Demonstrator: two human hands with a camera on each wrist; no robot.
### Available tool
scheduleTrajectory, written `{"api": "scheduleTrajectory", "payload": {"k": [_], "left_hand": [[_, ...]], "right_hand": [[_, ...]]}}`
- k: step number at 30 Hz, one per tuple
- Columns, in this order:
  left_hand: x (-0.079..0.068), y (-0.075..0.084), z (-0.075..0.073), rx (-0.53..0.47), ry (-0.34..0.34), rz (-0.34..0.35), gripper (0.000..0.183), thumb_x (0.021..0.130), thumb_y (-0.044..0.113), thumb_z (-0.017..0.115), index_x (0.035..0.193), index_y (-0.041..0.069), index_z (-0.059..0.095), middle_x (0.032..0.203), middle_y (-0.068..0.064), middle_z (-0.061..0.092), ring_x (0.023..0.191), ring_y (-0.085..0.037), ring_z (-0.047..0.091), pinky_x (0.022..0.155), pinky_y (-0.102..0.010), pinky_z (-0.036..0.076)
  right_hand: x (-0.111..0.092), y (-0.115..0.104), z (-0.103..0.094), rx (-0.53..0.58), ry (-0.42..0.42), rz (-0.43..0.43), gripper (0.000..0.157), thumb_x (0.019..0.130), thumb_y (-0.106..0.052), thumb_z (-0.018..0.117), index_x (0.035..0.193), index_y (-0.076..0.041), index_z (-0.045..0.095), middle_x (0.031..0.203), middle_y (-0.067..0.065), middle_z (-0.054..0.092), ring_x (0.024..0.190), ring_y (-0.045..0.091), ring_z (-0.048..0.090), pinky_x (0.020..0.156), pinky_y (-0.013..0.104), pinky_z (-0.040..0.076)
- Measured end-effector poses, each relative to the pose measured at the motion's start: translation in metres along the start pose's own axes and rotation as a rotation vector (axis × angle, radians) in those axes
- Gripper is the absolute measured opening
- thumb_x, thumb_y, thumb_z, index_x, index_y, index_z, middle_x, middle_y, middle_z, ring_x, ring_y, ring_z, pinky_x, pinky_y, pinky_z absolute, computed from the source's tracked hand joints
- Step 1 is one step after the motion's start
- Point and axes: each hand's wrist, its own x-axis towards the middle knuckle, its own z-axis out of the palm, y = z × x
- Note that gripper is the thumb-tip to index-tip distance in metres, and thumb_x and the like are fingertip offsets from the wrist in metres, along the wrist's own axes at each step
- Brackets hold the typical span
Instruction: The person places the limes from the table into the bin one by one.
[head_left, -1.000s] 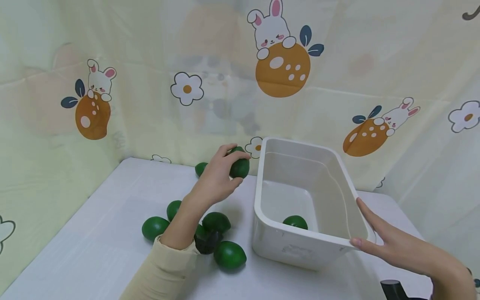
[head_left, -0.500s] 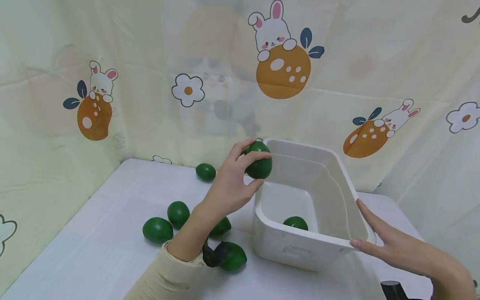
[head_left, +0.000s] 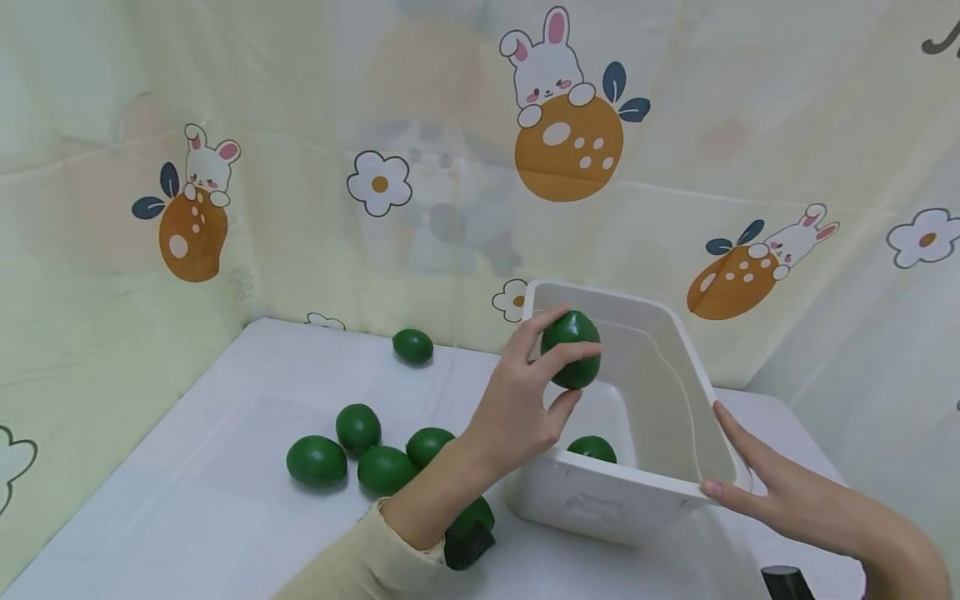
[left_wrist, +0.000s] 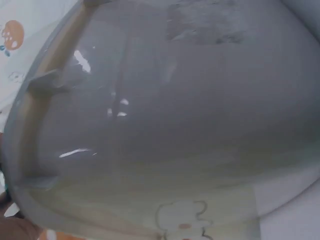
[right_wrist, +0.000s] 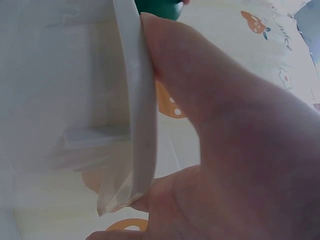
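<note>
In the head view my left hand (head_left: 517, 408) holds a green lime (head_left: 573, 329) between thumb and fingers, over the left part of a white plastic bin (head_left: 592, 507). Inside that bin lies another lime (head_left: 592, 448), partly hidden by the front wall. My right hand (head_left: 780, 479) grips the bin's right rim. The right wrist view shows its thumb on one side of the rim (right_wrist: 142, 100) and fingers on the other. The bin's outer wall (left_wrist: 150, 100) fills most of the left wrist view, so the held lime is not clearly seen there.
Several limes (head_left: 317, 462) lie on the white table (head_left: 225, 400) left of the bin, one partly covered by a black piece (head_left: 468, 546) near my left wrist. A single lime (head_left: 412, 346) sits near the back edge. A printed curtain (head_left: 435, 233) hangs behind.
My left hand has carried the lime rightward, from over the table to over the bin. My right hand and the bin have stayed in place.
</note>
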Motion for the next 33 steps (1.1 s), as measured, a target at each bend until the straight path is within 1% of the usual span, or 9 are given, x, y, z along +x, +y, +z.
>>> {"api": "scheduleTrajectory", "payload": {"k": [1, 3, 6, 8, 12, 16, 21, 29, 33], "left_hand": [[-0.0013, -0.0009, 0.0031, 0.000, -0.017, 0.004, 0.044, 0.079, 0.001, 0.072, 0.118, 0.019, 0.063, 0.144, -0.008, 0.038, 0.130, -0.023, 0.044, 0.098, -0.028, 0.048], [-0.0035, -0.0026, 0.0078, -0.009, -0.053, 0.012, 0.044, 0.079, 0.001, 0.072, 0.118, 0.019, 0.063, 0.144, -0.009, 0.038, 0.128, -0.023, 0.045, 0.098, -0.027, 0.047], [-0.0056, -0.0042, 0.0108, -0.022, -0.082, 0.020, 0.043, 0.080, 0.001, 0.071, 0.118, 0.019, 0.063, 0.145, -0.007, 0.037, 0.128, -0.022, 0.046, 0.099, -0.024, 0.046], [-0.0063, -0.0054, 0.0114, -0.033, -0.088, 0.017, 0.043, 0.080, 0.002, 0.071, 0.119, 0.019, 0.062, 0.146, -0.006, 0.036, 0.128, -0.021, 0.046, 0.099, -0.024, 0.046], [-0.0070, -0.0076, 0.0120, -0.037, -0.105, 0.004, 0.043, 0.081, 0.004, 0.071, 0.121, 0.020, 0.062, 0.147, -0.005, 0.034, 0.130, -0.020, 0.045, 0.098, -0.025, 0.046], [-0.0074, -0.0090, 0.0123, -0.030, -0.125, -0.004, 0.044, 0.082, 0.005, 0.071, 0.122, 0.020, 0.061, 0.148, -0.005, 0.034, 0.131, -0.019, 0.043, 0.099, -0.026, 0.046], [-0.0066, -0.0098, 0.0129, -0.004, -0.144, -0.030, 0.044, 0.083, 0.009, 0.070, 0.123, 0.023, 0.059, 0.148, -0.005, 0.034, 0.131, -0.020, 0.044, 0.100, -0.027, 0.045], [-0.0072, -0.0093, 0.0111, 0.005, -0.173, -0.054, 0.044, 0.084, 0.012, 0.070, 0.125, 0.023, 0.058, 0.148, -0.006, 0.034, 0.130, -0.021, 0.046, 0.099, -0.028, 0.046], [-0.0086, -0.0091, 0.0097, 0.011, -0.190, -0.070, 0.045, 0.084, 0.014, 0.070, 0.126, 0.024, 0.058, 0.148, -0.005, 0.034, 0.130, -0.020, 0.046, 0.097, -0.028, 0.047]], "right_hand": [[0.0002, -0.0004, 0.0000, 0.009, -0.008, 0.004, 0.085, 0.097, -0.034, 0.052, 0.151, -0.028, -0.014, 0.160, 0.012, 0.001, 0.129, -0.011, 0.015, 0.091, 0.022, 0.038], [0.0011, -0.0019, -0.0001, 0.040, -0.029, 0.017, 0.085, 0.098, -0.034, 0.051, 0.150, -0.029, -0.016, 0.159, 0.015, 0.000, 0.134, 0.009, 0.019, 0.094, 0.043, 0.042], [0.0025, -0.0047, -0.0002, 0.094, -0.054, 0.033, 0.086, 0.098, -0.033, 0.051, 0.149, -0.029, -0.018, 0.158, 0.019, -0.002, 0.130, 0.035, 0.023, 0.086, 0.069, 0.036], [0.0033, -0.0061, -0.0009, 0.098, -0.060, 0.040, 0.087, 0.098, -0.033, 0.051, 0.149, -0.029, -0.019, 0.158, 0.021, -0.002, 0.128, 0.044, 0.025, 0.084, 0.072, 0.035], [0.0040, -0.0078, -0.0020, 0.106, -0.061, 0.042, 0.088, 0.097, -0.032, 0.052, 0.149, -0.030, -0.019, 0.158, 0.023, -0.004, 0.129, 0.048, 0.024, 0.081, 0.074, 0.034], [0.0043, -0.0086, -0.0021, 0.116, -0.067, 0.048, 0.088, 0.098, -0.032, 0.051, 0.148, -0.031, -0.020, 0.157, 0.023, -0.004, 0.128, 0.048, 0.024, 0.080, 0.075, 0.035], [0.0031, -0.0075, -0.0016, 0.085, -0.047, 0.048, 0.088, 0.097, -0.034, 0.052, 0.149, -0.029, -0.019, 0.158, 0.021, -0.005, 0.130, 0.048, 0.023, 0.083, 0.074, 0.033], [0.0030, -0.0047, 0.0005, 0.090, -0.048, 0.047, 0.087, 0.098, -0.034, 0.050, 0.149, -0.029, -0.020, 0.158, 0.019, -0.004, 0.129, 0.040, 0.020, 0.086, 0.070, 0.035], [0.0046, -0.0068, 0.0002, 0.121, -0.080, 0.065, 0.087, 0.098, -0.033, 0.050, 0.148, -0.030, -0.022, 0.157, 0.023, -0.006, 0.127, 0.045, 0.022, 0.081, 0.073, 0.036]]}}
